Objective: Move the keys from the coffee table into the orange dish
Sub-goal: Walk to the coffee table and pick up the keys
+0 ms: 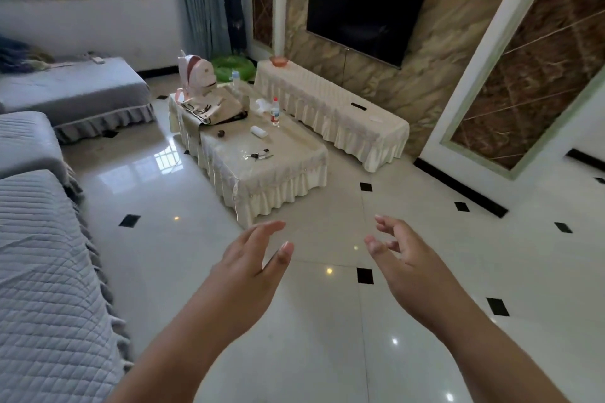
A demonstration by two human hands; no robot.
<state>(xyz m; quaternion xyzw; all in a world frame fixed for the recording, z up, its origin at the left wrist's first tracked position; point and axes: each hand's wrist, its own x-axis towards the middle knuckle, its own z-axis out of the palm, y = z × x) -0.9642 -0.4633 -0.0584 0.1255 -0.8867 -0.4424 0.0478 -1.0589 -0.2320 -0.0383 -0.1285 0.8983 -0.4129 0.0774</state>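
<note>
Metal keys (259,155) lying flat near the glossy cloth-draped surface's (294,154) near edge. Small round orange dish (278,61) at the far cabinet's (330,108) left corner. Both hands (253,260) (401,255) bare, empty, fingers spread apart above polished floor tiles (327,337).

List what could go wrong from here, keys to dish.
1. The keys are small and lie flat on the glossy table cover; the pinch may slip.
2. The bottle stands between the keys and the dish; a reach across could topple it.
3. The dish sits at the cabinet end, near the edge; a tossed set could push it off.
</note>
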